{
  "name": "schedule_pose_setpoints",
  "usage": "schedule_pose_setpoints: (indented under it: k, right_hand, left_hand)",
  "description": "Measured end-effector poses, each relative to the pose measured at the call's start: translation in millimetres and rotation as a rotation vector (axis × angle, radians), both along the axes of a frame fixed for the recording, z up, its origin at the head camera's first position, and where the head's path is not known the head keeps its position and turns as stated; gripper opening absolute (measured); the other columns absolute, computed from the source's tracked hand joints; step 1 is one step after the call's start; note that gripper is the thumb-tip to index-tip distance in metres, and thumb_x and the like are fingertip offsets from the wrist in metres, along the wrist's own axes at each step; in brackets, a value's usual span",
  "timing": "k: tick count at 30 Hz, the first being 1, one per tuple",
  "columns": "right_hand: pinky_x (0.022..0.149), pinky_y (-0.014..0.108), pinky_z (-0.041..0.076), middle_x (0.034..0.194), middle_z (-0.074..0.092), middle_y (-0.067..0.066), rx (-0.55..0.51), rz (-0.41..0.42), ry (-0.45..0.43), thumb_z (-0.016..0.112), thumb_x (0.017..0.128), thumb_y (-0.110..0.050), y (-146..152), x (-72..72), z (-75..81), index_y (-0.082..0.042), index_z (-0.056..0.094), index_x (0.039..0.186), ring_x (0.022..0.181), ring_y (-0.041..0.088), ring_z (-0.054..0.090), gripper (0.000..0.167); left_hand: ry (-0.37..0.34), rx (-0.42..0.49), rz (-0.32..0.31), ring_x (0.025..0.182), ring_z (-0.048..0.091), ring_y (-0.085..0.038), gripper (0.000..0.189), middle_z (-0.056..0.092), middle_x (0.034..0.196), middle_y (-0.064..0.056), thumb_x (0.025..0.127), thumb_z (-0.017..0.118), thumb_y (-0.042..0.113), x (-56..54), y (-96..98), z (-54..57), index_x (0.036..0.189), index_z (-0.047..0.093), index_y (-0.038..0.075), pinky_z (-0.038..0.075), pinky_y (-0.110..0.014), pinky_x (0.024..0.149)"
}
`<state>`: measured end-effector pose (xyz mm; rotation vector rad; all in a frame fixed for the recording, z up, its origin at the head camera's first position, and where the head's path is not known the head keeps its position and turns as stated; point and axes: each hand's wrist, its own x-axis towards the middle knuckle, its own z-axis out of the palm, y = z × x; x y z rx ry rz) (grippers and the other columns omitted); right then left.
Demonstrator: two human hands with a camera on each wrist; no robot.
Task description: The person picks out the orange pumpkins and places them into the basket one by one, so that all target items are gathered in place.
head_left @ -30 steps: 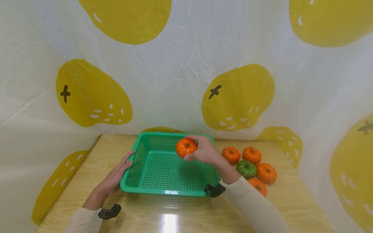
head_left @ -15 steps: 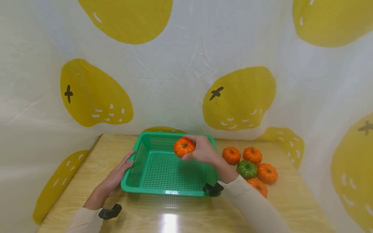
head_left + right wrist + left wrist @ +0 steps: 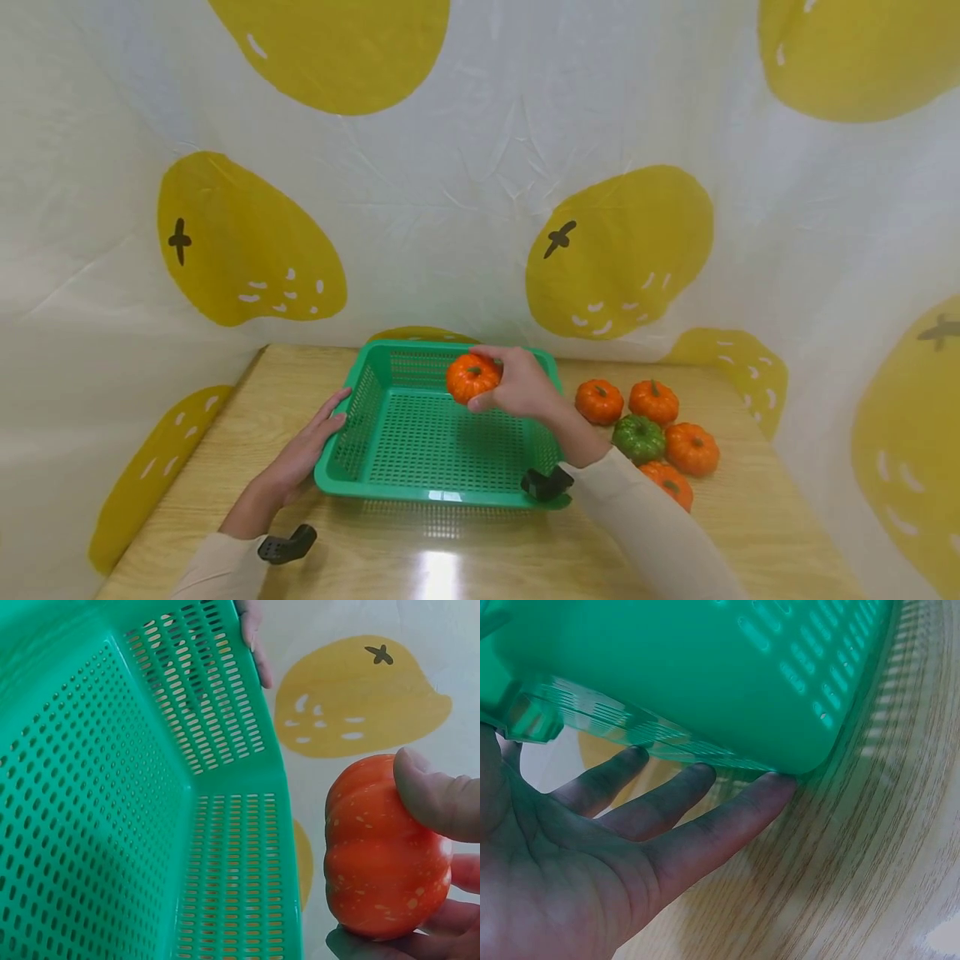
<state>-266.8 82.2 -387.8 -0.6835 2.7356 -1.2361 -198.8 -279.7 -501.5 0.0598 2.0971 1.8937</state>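
A green plastic basket (image 3: 442, 497) with slotted walls stands on the table. My left hand (image 3: 303, 450) is at its left side; in the left wrist view its straight fingers (image 3: 727, 825) touch the outer wall. Over the far right part of the basket, my right hand (image 3: 525, 387) grips a small orange pumpkin (image 3: 472, 379) between thumb and fingers, stem up. The right wrist view shows the pumpkin (image 3: 382, 855) from the side, ribbed and speckled, held above the basket's rim (image 3: 289, 847).
Right of the basket, several small pumpkins sit in a cluster: a green pumpkin (image 3: 638, 438) in the middle and orange pumpkins (image 3: 692, 449) around it. My right sleeve overlaps the nearest one. A white curtain (image 3: 435, 208) with yellow fruit prints hangs behind the wooden table (image 3: 360, 558).
My right hand and the pumpkin have shifted slightly left over the basket. The left hand stays at the basket's side, and the camera view has moved a little.
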Motion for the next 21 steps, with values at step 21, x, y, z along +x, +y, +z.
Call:
schedule_pose_setpoints:
  k: [21]
  right_hand:
    - [0.091,0.041,0.055,0.127,0.073,0.012,0.006,0.035,-0.004,0.098,0.07,-0.015,-11.0,-7.5,-8.0,-0.008,0.062,0.144,0.104,0.024,0.066,0.083]
  left_hand:
    - [0.012,-0.028,0.009,0.127,0.051,-0.035,0.06,0.011,0.172,-0.016,0.113,0.03,0.052,-0.2,1.2,-0.5,0.167,0.005,0.042,0.054,-0.043,0.092]
